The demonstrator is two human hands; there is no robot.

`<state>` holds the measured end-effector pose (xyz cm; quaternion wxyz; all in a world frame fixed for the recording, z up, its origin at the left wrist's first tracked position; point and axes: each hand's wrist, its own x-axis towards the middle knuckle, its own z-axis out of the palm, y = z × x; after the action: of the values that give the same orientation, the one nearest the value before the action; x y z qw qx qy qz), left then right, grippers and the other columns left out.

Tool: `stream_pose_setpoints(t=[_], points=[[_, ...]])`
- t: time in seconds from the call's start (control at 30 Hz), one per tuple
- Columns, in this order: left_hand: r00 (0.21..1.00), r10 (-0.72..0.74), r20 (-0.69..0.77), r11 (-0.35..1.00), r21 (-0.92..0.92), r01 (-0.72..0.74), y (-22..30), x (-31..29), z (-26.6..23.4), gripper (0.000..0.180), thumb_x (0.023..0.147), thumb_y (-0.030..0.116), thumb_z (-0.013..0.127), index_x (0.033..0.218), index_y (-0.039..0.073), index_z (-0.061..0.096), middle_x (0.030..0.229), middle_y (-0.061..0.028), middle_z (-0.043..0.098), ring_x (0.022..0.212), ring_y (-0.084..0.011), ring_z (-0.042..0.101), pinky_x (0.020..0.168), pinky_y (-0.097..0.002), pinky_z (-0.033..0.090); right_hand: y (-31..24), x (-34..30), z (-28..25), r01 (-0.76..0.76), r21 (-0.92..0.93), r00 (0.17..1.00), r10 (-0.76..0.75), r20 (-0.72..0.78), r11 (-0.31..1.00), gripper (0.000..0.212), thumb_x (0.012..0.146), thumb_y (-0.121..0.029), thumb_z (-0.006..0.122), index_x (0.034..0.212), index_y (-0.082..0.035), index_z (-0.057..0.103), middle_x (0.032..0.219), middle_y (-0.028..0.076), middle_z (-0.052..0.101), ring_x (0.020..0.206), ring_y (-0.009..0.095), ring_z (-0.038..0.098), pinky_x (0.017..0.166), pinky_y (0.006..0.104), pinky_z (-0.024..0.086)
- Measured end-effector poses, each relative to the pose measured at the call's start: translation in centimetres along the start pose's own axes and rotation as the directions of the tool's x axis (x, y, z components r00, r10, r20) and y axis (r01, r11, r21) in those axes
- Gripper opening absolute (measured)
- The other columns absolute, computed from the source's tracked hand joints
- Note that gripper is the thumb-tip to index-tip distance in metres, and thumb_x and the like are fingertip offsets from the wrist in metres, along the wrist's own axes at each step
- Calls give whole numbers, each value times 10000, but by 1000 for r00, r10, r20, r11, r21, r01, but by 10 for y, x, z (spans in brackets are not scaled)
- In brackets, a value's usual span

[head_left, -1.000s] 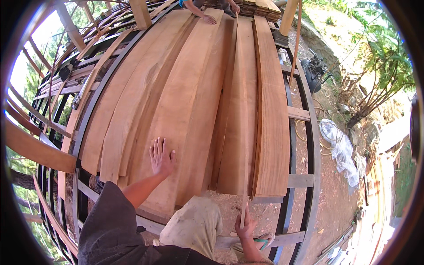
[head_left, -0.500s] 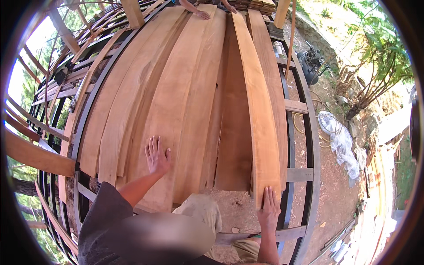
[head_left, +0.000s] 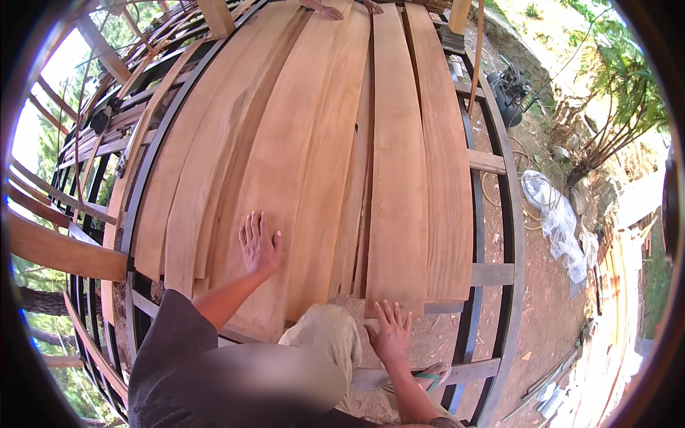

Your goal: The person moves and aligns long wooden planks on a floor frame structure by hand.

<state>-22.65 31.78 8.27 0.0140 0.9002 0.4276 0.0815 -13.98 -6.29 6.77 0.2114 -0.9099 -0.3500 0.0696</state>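
Note:
My left hand (head_left: 261,246) lies flat with fingers spread on a broad reddish-brown plank (head_left: 285,157). My right hand (head_left: 391,335) is open, its fingertips at the near end of another long plank (head_left: 397,185) that rests flat to the right of the middle. Farther right lies a plank with darker grain (head_left: 446,192), a narrow dark gap showing between the two toward the far end. At the far end, a co-worker's hand (head_left: 331,13) touches the boards, and that person's other hand (head_left: 373,6) is beside it, partly cut off.
Black metal rails with crosspieces (head_left: 492,274) carry the planks. A wooden post (head_left: 215,18) rises at the far left. My sandalled foot (head_left: 434,376) is beside a lower crossbar. On the dirt to the right are clear plastic sheeting (head_left: 553,221) and a dark machine (head_left: 505,100).
The right-hand plank has come down flat and shifted left, covering the dark surface beside it. My right hand has moved left with its near end, fingers now spread. My left hand stays about where it was.

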Motion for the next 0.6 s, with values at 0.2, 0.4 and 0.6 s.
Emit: stream_pose_setpoints(t=[0.2,0.4,0.6], points=[[1000,-11,5,1000,8,11,-2,0,3,649,990,359,513,1514,6,363,1600,-211,308,1515,-352,228,1233,-531,159,25,-18,73,-668,735,400,778,485,-115,450,945,-369,720,1143,-10,535,1133,174,619,988,291,656,733,439,614],[1000,-2,1,1000,20,2,1,2,4,657,985,359,523,1521,16,358,1606,-193,306,1515,-355,224,1235,-524,156,32,4,87,-385,886,461,777,429,-261,447,994,-343,658,1168,29,483,1063,190,622,873,324,692,694,457,652],[1000,-9,-10,1000,-5,9,3,3,6,667,979,367,524,1515,5,363,1604,-202,307,1519,-353,216,1234,-533,155,5,-5,130,-414,842,469,712,523,-346,410,1009,-286,632,1125,86,502,1093,239,627,874,387,710,697,487,665]])
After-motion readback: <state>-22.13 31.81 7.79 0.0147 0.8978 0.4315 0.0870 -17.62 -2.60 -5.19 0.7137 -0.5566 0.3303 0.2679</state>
